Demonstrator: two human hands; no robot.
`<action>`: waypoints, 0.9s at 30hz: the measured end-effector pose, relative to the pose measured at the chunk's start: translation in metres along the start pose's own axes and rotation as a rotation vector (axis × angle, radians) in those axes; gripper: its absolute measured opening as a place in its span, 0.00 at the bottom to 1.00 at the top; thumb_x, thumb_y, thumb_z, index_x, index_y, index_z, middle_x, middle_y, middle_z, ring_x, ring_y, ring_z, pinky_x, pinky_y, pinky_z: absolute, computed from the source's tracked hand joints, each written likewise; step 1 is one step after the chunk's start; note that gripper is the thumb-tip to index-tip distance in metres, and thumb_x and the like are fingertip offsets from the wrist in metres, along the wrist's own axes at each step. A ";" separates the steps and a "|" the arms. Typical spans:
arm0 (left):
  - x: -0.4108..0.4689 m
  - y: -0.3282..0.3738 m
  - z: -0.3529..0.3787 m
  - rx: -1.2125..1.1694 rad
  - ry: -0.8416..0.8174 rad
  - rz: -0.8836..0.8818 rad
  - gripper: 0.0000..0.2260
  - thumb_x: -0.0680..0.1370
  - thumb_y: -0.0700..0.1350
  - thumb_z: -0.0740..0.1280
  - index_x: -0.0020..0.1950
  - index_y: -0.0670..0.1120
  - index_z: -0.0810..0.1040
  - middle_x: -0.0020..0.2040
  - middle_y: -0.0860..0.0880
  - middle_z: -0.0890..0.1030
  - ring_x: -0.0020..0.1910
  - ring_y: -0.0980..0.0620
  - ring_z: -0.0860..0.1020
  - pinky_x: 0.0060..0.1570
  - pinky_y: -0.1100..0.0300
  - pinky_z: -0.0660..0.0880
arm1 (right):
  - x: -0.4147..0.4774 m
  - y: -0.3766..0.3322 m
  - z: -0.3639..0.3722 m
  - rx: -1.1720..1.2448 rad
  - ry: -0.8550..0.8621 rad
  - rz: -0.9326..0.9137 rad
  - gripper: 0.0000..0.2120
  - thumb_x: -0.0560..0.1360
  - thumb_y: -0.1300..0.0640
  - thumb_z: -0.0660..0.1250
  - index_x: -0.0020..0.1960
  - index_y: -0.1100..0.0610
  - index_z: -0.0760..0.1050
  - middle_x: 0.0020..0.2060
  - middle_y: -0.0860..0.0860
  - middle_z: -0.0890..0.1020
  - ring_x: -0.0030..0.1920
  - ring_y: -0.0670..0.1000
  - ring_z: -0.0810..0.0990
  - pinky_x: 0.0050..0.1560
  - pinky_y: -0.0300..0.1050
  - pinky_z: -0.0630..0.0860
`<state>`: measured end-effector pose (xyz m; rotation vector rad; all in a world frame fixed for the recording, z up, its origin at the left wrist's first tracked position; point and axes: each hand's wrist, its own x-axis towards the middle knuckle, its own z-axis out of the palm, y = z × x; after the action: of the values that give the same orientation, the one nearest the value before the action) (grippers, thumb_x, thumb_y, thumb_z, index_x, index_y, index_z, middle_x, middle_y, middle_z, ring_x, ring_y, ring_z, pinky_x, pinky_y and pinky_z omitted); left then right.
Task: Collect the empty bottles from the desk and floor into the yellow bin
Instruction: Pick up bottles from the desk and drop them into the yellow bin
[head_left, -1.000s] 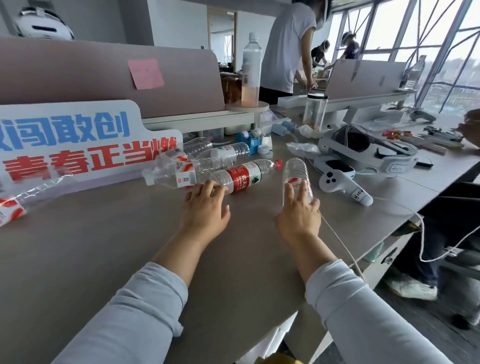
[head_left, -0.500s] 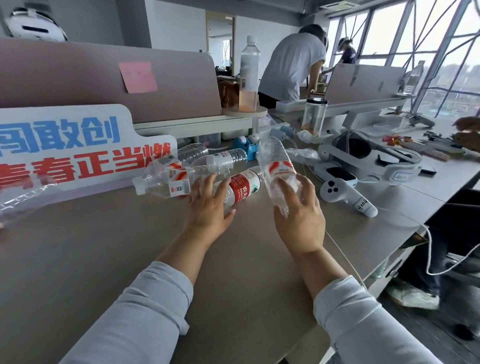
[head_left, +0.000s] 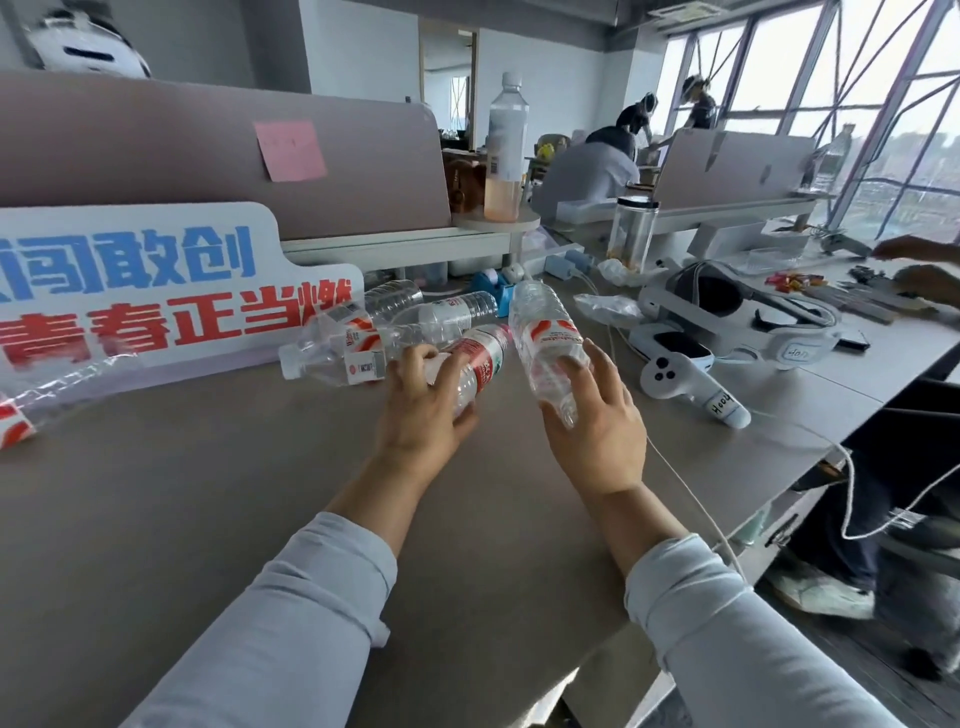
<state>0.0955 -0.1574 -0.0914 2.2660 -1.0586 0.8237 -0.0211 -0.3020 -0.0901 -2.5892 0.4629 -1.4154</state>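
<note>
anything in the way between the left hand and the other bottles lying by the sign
Only its own load: the left hand grips the red-label bottle, which is right in front of the clear bottles against the sign. The right hand holds a second bottle off to the side.

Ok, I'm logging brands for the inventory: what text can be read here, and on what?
"闯敢创" in blue (cut off at left), "青春正当燃" in red: white sign.
"Hooh", handwritten: white controller.
Print on the red-label bottle and white-label bottle: too blurred to read.
Writing on the pink sticky note: none legible.
</note>
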 end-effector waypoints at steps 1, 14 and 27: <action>-0.003 0.000 -0.008 0.007 0.075 0.017 0.28 0.63 0.45 0.76 0.59 0.47 0.69 0.58 0.43 0.64 0.53 0.35 0.73 0.41 0.47 0.79 | 0.000 -0.004 -0.002 0.008 0.007 -0.005 0.28 0.63 0.60 0.76 0.59 0.53 0.69 0.63 0.58 0.76 0.51 0.63 0.80 0.45 0.52 0.79; -0.101 -0.095 -0.169 0.401 0.411 0.018 0.26 0.63 0.50 0.72 0.58 0.47 0.69 0.59 0.44 0.66 0.55 0.43 0.68 0.51 0.50 0.74 | -0.005 -0.194 0.014 0.291 -0.102 -0.288 0.25 0.66 0.55 0.76 0.57 0.57 0.70 0.62 0.58 0.76 0.48 0.63 0.82 0.37 0.52 0.79; -0.316 -0.219 -0.441 0.897 0.404 -0.384 0.30 0.60 0.44 0.75 0.59 0.48 0.68 0.59 0.46 0.66 0.52 0.41 0.66 0.47 0.49 0.77 | -0.108 -0.531 0.029 0.798 -0.348 -0.709 0.22 0.65 0.56 0.74 0.57 0.60 0.73 0.60 0.60 0.78 0.47 0.64 0.82 0.33 0.53 0.79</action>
<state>-0.0279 0.4125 -0.0485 2.6540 -0.0177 1.7137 0.0515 0.2331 -0.0426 -2.2553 -0.9522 -0.9263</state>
